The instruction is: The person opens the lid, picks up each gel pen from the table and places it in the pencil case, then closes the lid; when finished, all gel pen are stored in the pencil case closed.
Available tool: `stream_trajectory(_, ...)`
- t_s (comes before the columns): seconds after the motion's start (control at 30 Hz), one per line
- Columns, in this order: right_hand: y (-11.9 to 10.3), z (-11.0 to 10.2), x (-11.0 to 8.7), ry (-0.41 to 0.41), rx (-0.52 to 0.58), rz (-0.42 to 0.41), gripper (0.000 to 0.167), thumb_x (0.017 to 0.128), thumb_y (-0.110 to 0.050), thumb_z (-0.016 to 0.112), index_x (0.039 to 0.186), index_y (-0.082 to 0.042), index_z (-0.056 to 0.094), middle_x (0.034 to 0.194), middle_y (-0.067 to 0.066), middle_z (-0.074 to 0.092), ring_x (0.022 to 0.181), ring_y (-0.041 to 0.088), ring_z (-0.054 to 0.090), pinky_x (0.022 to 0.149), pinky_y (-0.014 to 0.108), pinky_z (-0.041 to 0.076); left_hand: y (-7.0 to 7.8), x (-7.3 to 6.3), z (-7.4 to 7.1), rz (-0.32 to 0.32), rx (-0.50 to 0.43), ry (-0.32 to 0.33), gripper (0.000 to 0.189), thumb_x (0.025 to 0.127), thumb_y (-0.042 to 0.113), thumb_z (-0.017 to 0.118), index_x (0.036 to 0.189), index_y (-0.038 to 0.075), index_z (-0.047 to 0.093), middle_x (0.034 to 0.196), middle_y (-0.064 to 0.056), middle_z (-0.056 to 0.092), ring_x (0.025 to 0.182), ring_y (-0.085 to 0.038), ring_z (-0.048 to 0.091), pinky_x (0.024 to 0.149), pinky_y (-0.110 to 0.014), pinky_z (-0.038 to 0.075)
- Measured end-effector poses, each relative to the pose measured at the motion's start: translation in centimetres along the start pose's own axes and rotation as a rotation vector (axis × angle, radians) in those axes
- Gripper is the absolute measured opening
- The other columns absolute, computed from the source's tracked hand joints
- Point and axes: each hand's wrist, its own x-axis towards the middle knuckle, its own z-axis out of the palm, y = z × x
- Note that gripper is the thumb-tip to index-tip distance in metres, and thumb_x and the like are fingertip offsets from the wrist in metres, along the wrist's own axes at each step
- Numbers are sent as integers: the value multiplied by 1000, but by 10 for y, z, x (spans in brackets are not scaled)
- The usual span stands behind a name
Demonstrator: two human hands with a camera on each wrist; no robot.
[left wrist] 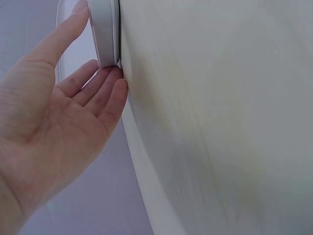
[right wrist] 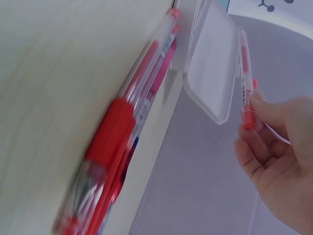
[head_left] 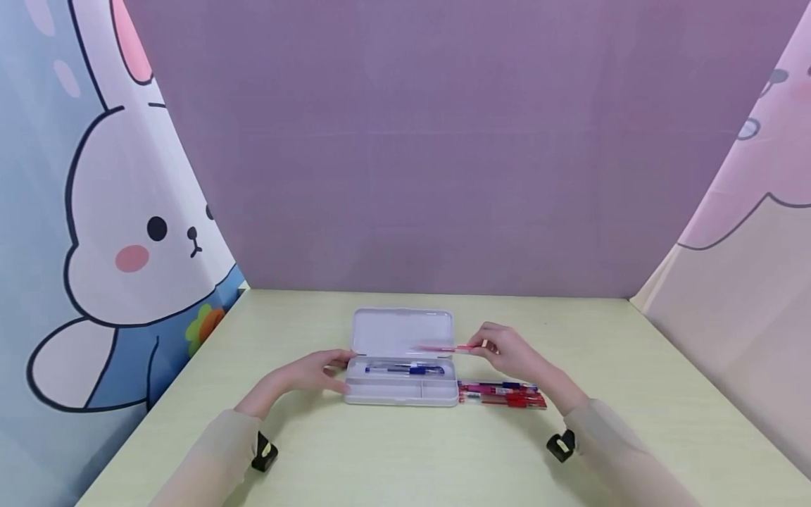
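A white pencil case [head_left: 402,402] lies with its lid [head_left: 400,331] raised toward the back. At the case's left end, my left hand [head_left: 315,372] holds it between thumb and fingers, the thumb near the front corner and the fingers at the back corner. Blue-capped pens [head_left: 405,369] lie in the long rear compartment. My right hand [head_left: 505,350] pinches a red gel pen [right wrist: 246,83] by one end, between thumb and fingers. That pen is raised and nearly level, its other end reaching left over the case in front of the lid.
Beside the case's right end several pens [right wrist: 115,122] lie together on the pale wooden table [head_left: 393,451], mostly red, with pink and dark blue among them. A purple panel [head_left: 431,176] stands behind the table. Cartoon-printed cloth [head_left: 120,211] hangs at the sides.
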Motion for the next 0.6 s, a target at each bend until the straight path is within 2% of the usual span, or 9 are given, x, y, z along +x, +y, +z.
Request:
stream_trajectory(0.17,-8,7,7,-22,28,-9,9,86,-11,66,94,-8,70,84,-4,61,69,6,48,58,17,47,-1,1,0,-6,2,-5,71,81,25,74,138,-1,41,138,-22,46,125,-38,45,105,-49,40)
stream_trajectory(0.33,-16,13,13,-37,40,18,11,87,-11,66,96,-9,72,85,-3,63,70,7,49,60,17,48,-2,1,0,8,-3,-8,70,81,23,73,138,-2,41,138,-22,45,125,-38,45,104,-49,41)
stream_trajectory(0.6,-26,24,21,-51,23,-13,11,86,-9,66,95,-8,72,88,1,66,71,6,51,61,17,49,0,0,0,5,0,-6,70,81,22,74,138,-3,41,138,-23,45,125,-39,45,105,-49,41)
